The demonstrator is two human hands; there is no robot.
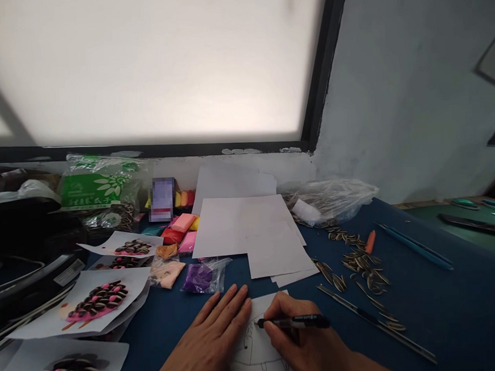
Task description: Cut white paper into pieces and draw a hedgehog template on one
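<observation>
My right hand (pixel 303 335) is closed around a black pen (pixel 301 321), its tip at a small sheet of white paper (pixel 254 368) at the bottom middle. The sheet bears a line drawing with a curved outline and short legs, partly hidden by my hands. My left hand (pixel 220 327) lies flat with fingers stretched out, along the sheet's left edge. Just beyond my left hand is a purple pack of modelling clay (pixel 200 278) in clear plastic. Blank white sheets (pixel 232 224) lie overlapped beyond both hands.
Finished cards (pixel 97 304) with sunflower seeds and pink clay lie at left. Behind them stand a green seed bag (pixel 93 185), a phone-like thing (pixel 162 199) and coloured clay packs (pixel 183 223). Loose sunflower seeds (pixel 364 265), a metal tool (pixel 374 322) and blue tweezers (pixel 416 247) lie at right.
</observation>
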